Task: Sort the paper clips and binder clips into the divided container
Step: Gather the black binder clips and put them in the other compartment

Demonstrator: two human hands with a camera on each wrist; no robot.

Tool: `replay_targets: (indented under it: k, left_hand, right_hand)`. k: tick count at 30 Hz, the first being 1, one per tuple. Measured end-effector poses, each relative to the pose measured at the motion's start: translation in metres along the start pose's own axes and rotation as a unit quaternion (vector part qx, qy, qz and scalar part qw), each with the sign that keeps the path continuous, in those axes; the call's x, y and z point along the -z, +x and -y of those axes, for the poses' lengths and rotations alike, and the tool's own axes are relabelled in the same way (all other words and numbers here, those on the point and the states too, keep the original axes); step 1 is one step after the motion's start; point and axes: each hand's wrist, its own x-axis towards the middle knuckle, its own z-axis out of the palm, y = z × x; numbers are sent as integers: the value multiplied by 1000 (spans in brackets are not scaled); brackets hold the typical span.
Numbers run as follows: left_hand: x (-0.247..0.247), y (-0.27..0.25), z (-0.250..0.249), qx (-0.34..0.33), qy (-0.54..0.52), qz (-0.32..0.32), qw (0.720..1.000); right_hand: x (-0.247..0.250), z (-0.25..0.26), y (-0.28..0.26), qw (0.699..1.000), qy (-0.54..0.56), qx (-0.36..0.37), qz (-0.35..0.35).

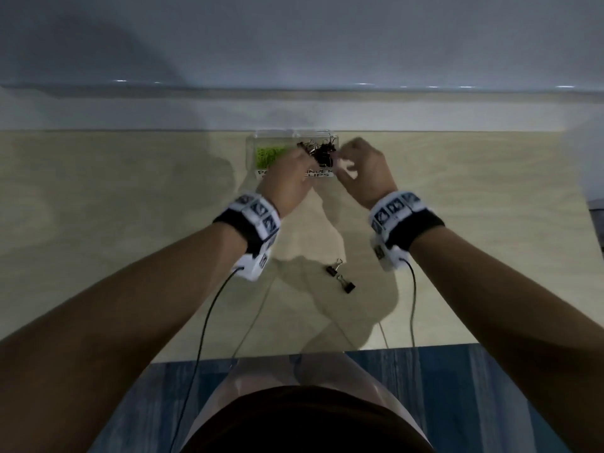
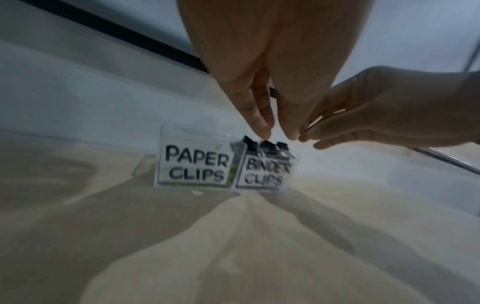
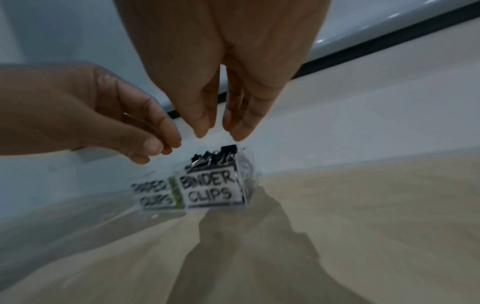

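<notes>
A clear divided container (image 1: 274, 134) stands at the table's far edge, labelled PAPER CLIPS (image 2: 194, 166) on the left and BINDER CLIPS (image 3: 210, 191) on the right. Green paper clips (image 1: 268, 156) fill the left part. Black binder clips (image 1: 322, 152) are heaped in the right part (image 3: 213, 158). My left hand (image 2: 278, 134) hovers just above that heap, thumb and fingers pointing down with a small gap and nothing seen between them. My right hand (image 3: 218, 135) hangs over the same part, fingers apart and empty. Two black binder clips (image 1: 334, 268) (image 1: 348, 284) lie loose on the table near me.
The pale wooden table (image 1: 130, 223) ends at a white wall ledge (image 1: 163, 109) just behind the container. Its near edge (image 1: 425, 346) gives onto blue floor. Thin cables (image 1: 209, 315) trail from both wristbands over the table.
</notes>
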Motion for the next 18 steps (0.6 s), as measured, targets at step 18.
replay_targets:
  k: [18]
  left_hand:
    - [-70, -83, -14, 16, -55, 146, 988]
  right_hand:
    - [-34, -1, -149, 993, 17, -110, 46]
